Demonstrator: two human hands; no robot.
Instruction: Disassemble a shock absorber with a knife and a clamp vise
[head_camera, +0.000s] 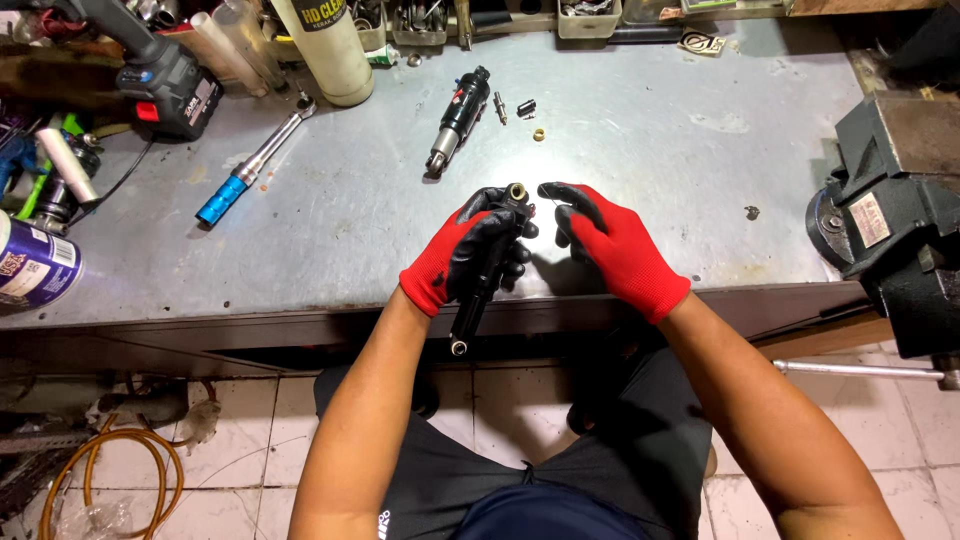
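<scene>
1. Both hands wear red and black gloves. My left hand (470, 255) is wrapped tight around a long black tube part (487, 268). My right hand (610, 245) is just beside it, fingers loose and curled, holding nothing that I can see.
2. I hold the black tube part over the front edge of the grey metal table (620, 140), with its brass end up.
3. A big dark vise (890, 215) sits at the right of the table.
4. A wrench with a blue handle (250, 165) lies on the left.
5. Another black tube part (458, 122) lies further back.
6. A tiny brass ring (538, 134) rests near it.
</scene>
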